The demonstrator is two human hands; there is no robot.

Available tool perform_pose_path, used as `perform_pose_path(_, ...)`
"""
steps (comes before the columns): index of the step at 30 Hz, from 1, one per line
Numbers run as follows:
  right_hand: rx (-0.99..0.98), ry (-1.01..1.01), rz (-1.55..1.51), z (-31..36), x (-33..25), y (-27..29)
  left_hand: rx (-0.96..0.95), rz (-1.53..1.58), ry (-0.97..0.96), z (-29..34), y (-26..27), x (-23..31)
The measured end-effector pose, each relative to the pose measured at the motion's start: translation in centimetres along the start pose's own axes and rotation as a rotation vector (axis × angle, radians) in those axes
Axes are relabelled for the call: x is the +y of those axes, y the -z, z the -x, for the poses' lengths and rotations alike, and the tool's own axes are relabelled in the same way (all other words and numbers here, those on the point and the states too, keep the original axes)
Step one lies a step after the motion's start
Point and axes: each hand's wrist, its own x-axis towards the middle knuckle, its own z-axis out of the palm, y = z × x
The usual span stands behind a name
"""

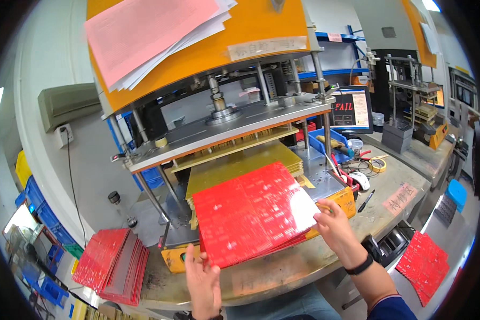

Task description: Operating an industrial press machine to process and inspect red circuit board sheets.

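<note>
A red circuit board panel (245,213) lies tilted in front of me, its far part over the yellow fixture plate (218,173) of a press. Beneath its near right edge, more red board shows. My right hand (337,230) is closed at the panel's right corner, thumb and fingers at the edge. At the near left corner is my left hand (204,284), fingers apart and pointing up, the fingertips close to or touching the corner. Whether they bear any weight cannot be made out. Above the fixture hangs the press's metal upper plate (234,125) on steel posts.
A stack of red panels (109,266) stands at the left; more red panels (424,266) lie at the right. Beyond the press's right side are a monitor (351,109), a blue bin (325,141), a white mouse (360,180), a pen (366,201) and yellow tape (377,164).
</note>
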Motion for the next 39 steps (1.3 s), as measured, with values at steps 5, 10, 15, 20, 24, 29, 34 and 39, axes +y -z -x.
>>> perform_pose_path(5,0.025,0.002,-0.051,6.5,1.9,1.9,-0.114,0.237,0.259,4.6,1.3,2.6)
perform_pose_path(10,0.028,0.161,0.027,10.2,3.8,1.9,-0.104,0.304,0.400,4.2,3.7,1.2)
perform_pose_path(15,-0.339,0.341,0.031,13.2,3.4,-0.7,0.135,0.071,0.136,4.2,6.7,-0.7)
perform_pose_path(20,-0.432,0.377,0.396,10.8,2.0,-0.5,-0.063,1.012,0.445,5.1,10.4,-0.6)
perform_pose_path(24,-0.094,0.965,1.408,3.1,-0.3,7.5,-0.243,1.436,0.528,6.5,10.3,-1.0)
perform_pose_path(29,0.155,0.761,1.798,-2.2,-1.3,19.2,-0.350,1.550,0.522,8.2,8.7,-1.1)
perform_pose_path(34,0.144,0.554,1.859,-2.8,-0.3,22.4,-0.471,1.519,0.521,8.3,8.0,-1.1)
perform_pose_path(39,0.153,0.595,1.846,-3.4,-0.9,22.2,-0.478,1.566,0.536,7.9,7.6,-1.4)
